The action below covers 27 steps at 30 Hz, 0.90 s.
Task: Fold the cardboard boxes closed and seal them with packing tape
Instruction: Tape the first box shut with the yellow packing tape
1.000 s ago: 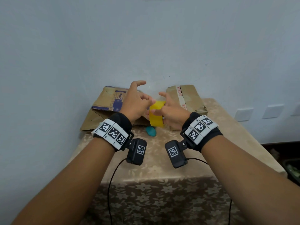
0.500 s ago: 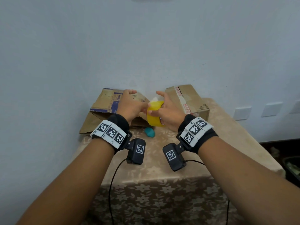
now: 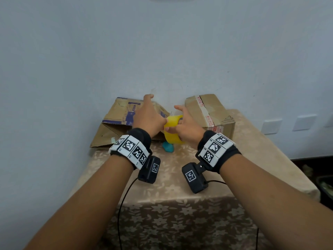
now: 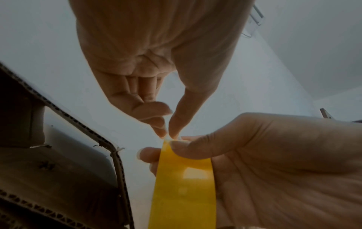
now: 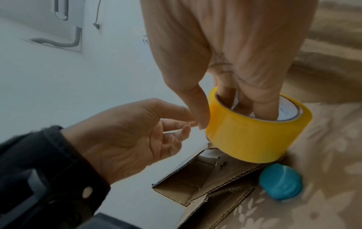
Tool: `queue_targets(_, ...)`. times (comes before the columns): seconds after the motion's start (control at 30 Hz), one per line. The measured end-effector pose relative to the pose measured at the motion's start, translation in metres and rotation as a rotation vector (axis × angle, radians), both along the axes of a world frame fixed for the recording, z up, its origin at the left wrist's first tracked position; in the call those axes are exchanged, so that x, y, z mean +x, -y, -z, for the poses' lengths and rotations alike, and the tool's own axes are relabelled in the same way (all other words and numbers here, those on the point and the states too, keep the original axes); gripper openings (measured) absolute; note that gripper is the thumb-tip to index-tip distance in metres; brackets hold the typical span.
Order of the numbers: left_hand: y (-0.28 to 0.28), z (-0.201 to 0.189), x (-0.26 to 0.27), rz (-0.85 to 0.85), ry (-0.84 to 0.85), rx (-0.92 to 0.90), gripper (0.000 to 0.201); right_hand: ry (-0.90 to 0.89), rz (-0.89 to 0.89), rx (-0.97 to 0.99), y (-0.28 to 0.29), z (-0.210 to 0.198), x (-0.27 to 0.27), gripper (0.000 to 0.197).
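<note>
While the right hand (image 5: 231, 51) grips the yellow tape roll (image 5: 254, 131) above the table (image 3: 252, 150), fingers through its core and thumb on the outer face, the left hand (image 4: 149, 54) pinches thumb and forefinger at the tape's edge. One open box (image 3: 126, 123) lies left, one taped box (image 3: 210, 112) right.

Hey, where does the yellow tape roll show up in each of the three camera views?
Head: tape roll at centre, between the two hands, above the table.
Left wrist: bottom centre, seen edge-on, gripped from the right by the right hand.
Right wrist: centre right, fingers through its core.
Shared landmark: the open cardboard box beside the roll, at left and below.
</note>
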State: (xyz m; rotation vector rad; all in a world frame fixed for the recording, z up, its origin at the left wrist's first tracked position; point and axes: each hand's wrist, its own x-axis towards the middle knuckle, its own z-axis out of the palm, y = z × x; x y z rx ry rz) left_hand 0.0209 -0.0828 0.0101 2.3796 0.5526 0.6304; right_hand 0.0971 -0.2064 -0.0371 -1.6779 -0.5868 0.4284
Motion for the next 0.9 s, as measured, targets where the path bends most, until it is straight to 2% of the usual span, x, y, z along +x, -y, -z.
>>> queue_targets(0.13, 0.006, -0.002, 0.000, -0.017, -0.055, 0.096, 0.099, -0.122, 0.004, 0.013, -0.002, 0.001, -0.006, 0.089)
queue_targets(0.27, -0.001, -0.005, 0.003, -0.017, -0.049, 0.119, 0.109, -0.235, 0.041, 0.020, -0.011, 0.012, 0.004, 0.105)
queue_targets(0.33, -0.002, -0.008, 0.003, -0.023, -0.013, 0.038, 0.093, -0.291, 0.042, 0.027, -0.017, 0.023, 0.021, 0.107)
queue_targets(0.47, -0.002, -0.017, 0.005, -0.045, 0.134, -0.014, 0.038, -0.301, 0.055, -0.002, -0.007, 0.002, 0.008, 0.110)
queue_targets(0.53, -0.002, -0.019, 0.009, -0.036, 0.202, -0.019, 0.023, -0.303, 0.068, -0.035, 0.002, -0.014, -0.007, 0.102)
queue_targets(0.6, 0.000, -0.022, 0.010, -0.022, 0.224, -0.015, 0.016, -0.329, 0.065, -0.047, 0.008, -0.018, -0.007, 0.090)
queue_targets(0.73, 0.006, -0.025, 0.013, 0.029, 0.215, -0.020, 0.014, -0.370, 0.035, -0.101, 0.019, -0.030, -0.008, 0.082)
queue_targets(0.9, 0.015, -0.029, 0.016, 0.050, 0.222, -0.015, 0.011, -0.301, 0.035, -0.149, 0.037, -0.052, -0.012, 0.047)
